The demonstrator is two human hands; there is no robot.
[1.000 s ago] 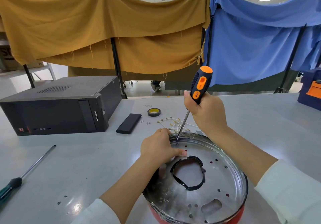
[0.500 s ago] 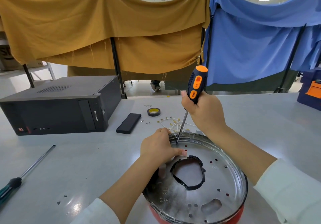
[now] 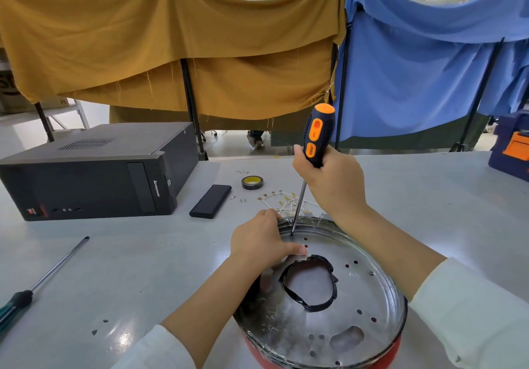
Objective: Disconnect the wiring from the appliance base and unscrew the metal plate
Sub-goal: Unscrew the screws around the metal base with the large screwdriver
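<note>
A round shiny metal plate (image 3: 357,305) with several holes and a black-rimmed central opening covers the red appliance base (image 3: 380,353) at the table's near edge. My right hand (image 3: 332,179) grips an orange-and-black screwdriver (image 3: 316,137), held nearly upright, its tip set on the plate's far left rim. My left hand (image 3: 263,242) grips the plate's left rim, thumb lying on the metal beside the tip. White wires with small gold terminals (image 3: 283,201) lie on the table just behind the plate.
A black computer case (image 3: 94,174) stands at the left. A black flat box (image 3: 210,201), a tape roll (image 3: 252,182) and loose screws lie mid-table. A green-handled screwdriver (image 3: 37,285) rests at the left edge. Cloth-draped frames stand behind the table.
The screwdriver handle has shifted slightly left and turned in my right hand. My left hand has stayed on the plate's rim.
</note>
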